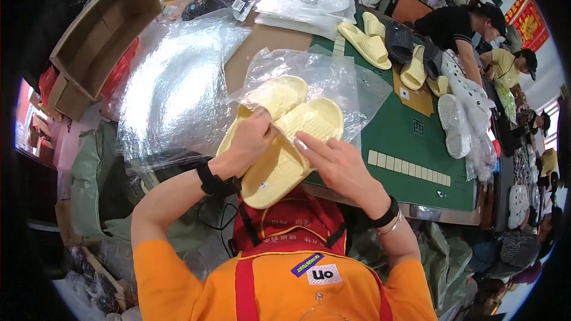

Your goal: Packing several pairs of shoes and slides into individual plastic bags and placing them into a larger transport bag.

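Note:
A pair of pale yellow slide slippers point(270, 181) is overlapped sole to strap at the near table edge, toes of the two pointing different ways. My left hand point(253, 139) is closed on the slippers at their strap, the fingertips partly hidden. The right hand point(342, 166) lies against the right side of the pair, fingers stretched out and fingertips touching the yellow foam; its thumb is hard to see. Behind and under the slippers spreads a clear plastic bag point(366, 92). Whether any part of the slippers is inside it, I cannot tell.
A stack of clear plastic bags point(172, 83) lies left, beside an open cardboard box point(110, 30). Right, a green mat point(392, 134) carries a row of pale tiles point(410, 168), more yellow slippers point(366, 44) and white clogs point(467, 92). A co-worker point(455, 27) works beyond.

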Available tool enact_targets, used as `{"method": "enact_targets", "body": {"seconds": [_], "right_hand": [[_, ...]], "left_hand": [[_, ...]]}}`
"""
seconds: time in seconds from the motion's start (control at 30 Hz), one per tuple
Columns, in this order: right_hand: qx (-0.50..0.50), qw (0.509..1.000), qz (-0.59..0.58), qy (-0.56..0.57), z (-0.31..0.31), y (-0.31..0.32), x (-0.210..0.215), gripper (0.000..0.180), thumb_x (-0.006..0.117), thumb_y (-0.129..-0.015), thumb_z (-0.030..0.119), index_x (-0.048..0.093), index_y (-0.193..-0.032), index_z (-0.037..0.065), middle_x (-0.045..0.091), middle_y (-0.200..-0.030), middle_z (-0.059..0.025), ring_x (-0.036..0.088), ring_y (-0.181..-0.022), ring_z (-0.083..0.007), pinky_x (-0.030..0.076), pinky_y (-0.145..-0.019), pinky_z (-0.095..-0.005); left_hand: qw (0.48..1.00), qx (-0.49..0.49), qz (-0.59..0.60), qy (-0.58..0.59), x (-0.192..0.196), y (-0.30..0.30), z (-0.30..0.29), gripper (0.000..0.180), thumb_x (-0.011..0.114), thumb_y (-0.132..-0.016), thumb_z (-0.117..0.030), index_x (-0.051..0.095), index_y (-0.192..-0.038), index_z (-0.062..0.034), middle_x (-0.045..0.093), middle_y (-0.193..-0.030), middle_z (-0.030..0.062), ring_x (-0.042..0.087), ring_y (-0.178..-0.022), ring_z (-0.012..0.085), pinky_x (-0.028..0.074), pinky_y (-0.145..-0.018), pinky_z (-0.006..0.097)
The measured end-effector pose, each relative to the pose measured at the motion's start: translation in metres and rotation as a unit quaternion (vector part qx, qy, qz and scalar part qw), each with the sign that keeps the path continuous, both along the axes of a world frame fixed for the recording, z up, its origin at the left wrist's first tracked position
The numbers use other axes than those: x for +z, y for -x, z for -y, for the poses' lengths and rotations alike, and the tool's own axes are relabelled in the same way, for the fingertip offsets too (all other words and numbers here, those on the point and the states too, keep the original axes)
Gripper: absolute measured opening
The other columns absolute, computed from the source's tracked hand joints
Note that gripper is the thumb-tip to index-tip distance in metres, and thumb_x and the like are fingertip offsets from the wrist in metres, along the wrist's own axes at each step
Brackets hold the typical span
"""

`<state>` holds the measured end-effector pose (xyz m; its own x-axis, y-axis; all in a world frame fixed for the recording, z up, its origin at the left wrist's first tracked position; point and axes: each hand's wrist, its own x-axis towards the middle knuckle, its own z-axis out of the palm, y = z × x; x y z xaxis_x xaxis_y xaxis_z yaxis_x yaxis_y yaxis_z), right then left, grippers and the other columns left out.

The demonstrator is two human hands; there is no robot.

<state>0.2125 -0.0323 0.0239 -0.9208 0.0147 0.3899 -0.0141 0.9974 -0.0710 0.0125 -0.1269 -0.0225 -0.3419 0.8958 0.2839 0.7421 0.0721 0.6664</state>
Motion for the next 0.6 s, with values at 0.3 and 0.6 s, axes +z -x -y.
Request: {"method": "enact_targets", "body": {"seconds": [0.3,0.6], "right_hand": [[0.173,0.985,-0.023,-0.006,0.017,0.004,-0.017,0.048,0.051,-0.072,0.012,0.050,-0.120,0.010,0.048,-0.126,-0.0004,0.045,-0.061,-0.0133,0.042,-0.053,-0.0247],[0.256,0.954,-0.042,0.149,0.043,-0.006,-0.020,0.045,0.050,-0.076,0.012,0.049,-0.121,0.009,0.047,-0.127,-0.0028,0.041,-0.061,-0.0155,0.042,-0.054,-0.0236]], "left_hand": [[0.999,0.022,0.040,-0.024,-0.004,-0.011,-0.050,0.021,0.050,-0.079,-0.014,0.048,-0.090,0.0029,0.052,-0.094,0.0238,0.048,-0.092,0.0413,0.038,-0.074,0.047],[0.993,0.099,-0.028,-0.063,-0.009,-0.012,-0.110,0.021,0.051,-0.080,-0.017,0.054,-0.085,0.0032,0.055,-0.082,0.0208,0.053,-0.075,0.0405,0.043,-0.068,0.045]]}}
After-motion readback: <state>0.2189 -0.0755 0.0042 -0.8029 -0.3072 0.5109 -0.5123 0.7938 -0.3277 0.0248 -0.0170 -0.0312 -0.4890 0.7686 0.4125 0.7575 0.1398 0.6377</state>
